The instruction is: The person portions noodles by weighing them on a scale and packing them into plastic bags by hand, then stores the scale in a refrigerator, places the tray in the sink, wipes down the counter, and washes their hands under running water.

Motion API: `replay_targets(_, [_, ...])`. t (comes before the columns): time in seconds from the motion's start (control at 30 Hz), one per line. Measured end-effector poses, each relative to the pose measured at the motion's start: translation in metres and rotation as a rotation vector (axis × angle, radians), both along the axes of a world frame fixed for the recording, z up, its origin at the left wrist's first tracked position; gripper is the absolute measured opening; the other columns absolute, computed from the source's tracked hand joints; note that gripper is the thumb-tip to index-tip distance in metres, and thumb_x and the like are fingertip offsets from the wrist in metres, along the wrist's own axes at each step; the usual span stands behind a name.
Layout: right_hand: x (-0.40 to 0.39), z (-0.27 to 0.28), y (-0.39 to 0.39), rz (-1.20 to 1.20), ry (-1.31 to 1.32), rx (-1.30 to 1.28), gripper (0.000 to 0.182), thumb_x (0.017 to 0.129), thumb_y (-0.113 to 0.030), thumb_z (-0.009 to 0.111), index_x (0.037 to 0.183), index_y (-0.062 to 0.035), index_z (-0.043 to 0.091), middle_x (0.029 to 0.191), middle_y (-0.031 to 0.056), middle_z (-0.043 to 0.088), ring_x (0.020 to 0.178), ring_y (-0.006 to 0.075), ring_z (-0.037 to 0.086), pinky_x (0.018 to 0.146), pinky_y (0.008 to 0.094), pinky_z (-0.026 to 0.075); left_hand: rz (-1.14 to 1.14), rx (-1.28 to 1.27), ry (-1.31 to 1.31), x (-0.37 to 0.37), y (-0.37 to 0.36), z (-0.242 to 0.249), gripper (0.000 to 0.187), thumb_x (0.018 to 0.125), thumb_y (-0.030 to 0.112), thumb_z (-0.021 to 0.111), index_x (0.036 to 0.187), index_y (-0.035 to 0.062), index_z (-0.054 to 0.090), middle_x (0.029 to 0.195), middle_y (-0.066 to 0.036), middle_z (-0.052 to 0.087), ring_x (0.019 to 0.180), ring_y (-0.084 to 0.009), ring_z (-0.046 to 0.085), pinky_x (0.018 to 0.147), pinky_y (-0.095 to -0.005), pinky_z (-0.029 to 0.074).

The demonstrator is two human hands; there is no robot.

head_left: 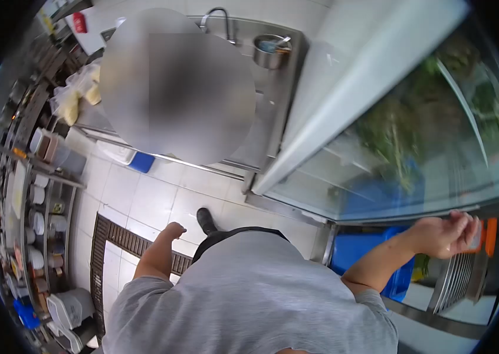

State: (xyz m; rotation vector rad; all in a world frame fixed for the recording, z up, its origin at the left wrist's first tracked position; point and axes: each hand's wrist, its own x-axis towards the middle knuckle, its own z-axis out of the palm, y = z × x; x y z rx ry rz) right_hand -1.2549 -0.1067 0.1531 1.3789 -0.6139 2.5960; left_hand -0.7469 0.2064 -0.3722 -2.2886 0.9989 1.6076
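My right hand [449, 235] is raised beside the edge of a glass fridge door [332, 171]. Its fingers are curled in, and what they grip, if anything, cannot be made out. Behind the glass, bunches of green leafy herbs [391, 133] show blurred. Close to that hand are an orange item [489, 237] and a wire rack [456, 286]. A blue crate [401, 277] sits under my right forearm. My left hand [174, 230] hangs low at my side over the tiled floor, fingers loosely curled, with nothing visible in it.
Ahead stands a steel sink counter [279, 112] with a tap [226, 26] and a metal pot [268, 53]. A blurred round patch hides much of it. Bags of pale yellow food [69, 106] lie at its left. Shelving [25, 206] lines the left; a drain grate [99, 253] crosses the floor.
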Motion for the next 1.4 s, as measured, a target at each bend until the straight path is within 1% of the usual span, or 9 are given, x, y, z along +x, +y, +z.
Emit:
replay_targets(0.17, [0.204,-0.023,0.023,0.532,0.363,-0.061,0.019,0.082,0.004,0.051,0.101,0.0032,0.056,0.085,0.0152,0.058,0.07,0.0219,0.051,0.063,0.0331,0.044,0.289,-0.192,-0.058,0.041,0.032,0.014,0.038,0.081,0.031,0.063,0.111,0.0073,0.063,0.086,-0.009,0.066,0.066,-0.019,0.061,0.057,-0.0363,0.049])
replay_targets(0.23, [0.263,-0.041,0.022,0.538,0.71,0.181,0.018,0.083,0.002,0.054,0.1,-0.0001,0.058,0.083,0.0133,0.059,0.073,0.022,0.053,0.066,0.0327,0.044,0.378,-0.281,-0.131,0.056,0.05,0.024,0.04,0.079,0.031,0.064,0.11,0.0057,0.062,0.088,-0.012,0.067,0.073,-0.0247,0.064,0.069,-0.0379,0.052])
replay_targets(0.27, [0.302,-0.057,0.015,0.62,0.734,0.243,0.02,0.082,0.003,0.056,0.102,-0.0005,0.059,0.083,0.0117,0.059,0.073,0.0204,0.054,0.065,0.0302,0.045,0.321,-0.334,-0.199,0.067,0.054,0.044,0.047,0.079,0.034,0.066,0.116,0.0067,0.059,0.101,-0.019,0.064,0.092,-0.0329,0.062,0.084,-0.0397,0.049])
replay_targets(0.43, [0.441,-0.177,-0.02,1.056,0.968,0.876,0.026,0.082,-0.001,0.061,0.108,-0.0037,0.06,0.089,0.0037,0.061,0.075,0.0096,0.054,0.066,0.0212,0.044,0.567,-0.671,-0.573,0.151,0.049,0.1,0.072,0.078,0.044,0.066,0.129,-0.0015,0.043,0.133,-0.027,0.041,0.122,-0.0398,0.041,0.1,-0.0425,0.037])
replay_targets(0.63, [0.481,-0.313,-0.049,0.926,1.255,1.085,0.039,0.076,-0.008,0.066,0.114,-0.007,0.056,0.099,0.0113,0.061,0.073,0.0199,0.058,0.07,0.0321,0.049,0.476,-0.751,-0.763,0.252,-0.059,0.177,0.09,0.078,0.054,0.061,0.14,-0.0004,0.026,0.148,-0.023,0.019,0.138,-0.0352,0.014,0.11,-0.0515,0.013])
replay_targets(0.8, [0.518,-0.355,-0.055,0.731,1.348,1.13,0.047,0.079,-0.022,0.066,0.119,-0.0027,0.052,0.111,0.0191,0.057,0.106,0.0363,0.051,0.093,0.0429,0.039,0.257,-0.767,-0.846,0.327,-0.134,0.175,0.091,0.081,0.058,0.055,0.142,-0.001,0.021,0.149,-0.021,0.016,0.14,-0.0339,0.009,0.11,-0.0522,0.011])
replay_targets(1.0, [0.593,-0.369,-0.021,0.681,1.474,1.169,0.052,0.081,-0.031,0.064,0.124,-0.0046,0.049,0.124,0.0184,0.05,0.116,0.0369,0.044,0.099,0.0478,0.032,0.253,-0.58,-0.839,0.447,-0.158,0.152,0.083,0.088,0.057,0.042,0.142,-0.0015,0.02,0.149,-0.018,0.018,0.14,-0.0314,0.012,0.112,-0.0476,0.013])
replay_targets(1.13, [0.598,-0.366,-0.001,0.567,1.582,1.13,0.055,0.082,-0.039,0.061,0.123,-0.005,0.049,0.125,0.0173,0.049,0.118,0.0347,0.043,0.103,0.0513,0.025,0.139,-0.432,-0.924,0.517,-0.157,0.148,0.085,0.083,0.065,0.042,0.145,0.0115,0.019,0.15,-0.021,0.014,0.139,-0.0368,0.01,0.11,-0.0523,0.011])
replay_targets(1.4, [0.613,-0.369,0.021,0.196,1.561,1.26,0.047,0.085,-0.038,0.057,0.115,-0.0027,0.056,0.116,0.0159,0.055,0.112,0.0318,0.047,0.101,0.0501,0.027,-0.379,-0.797,-0.532,0.43,-0.239,0.169,0.1,0.073,0.068,0.055,0.146,0.0099,0.018,0.15,-0.024,0.007,0.139,-0.0411,0.001,0.106,-0.0633,0.004])
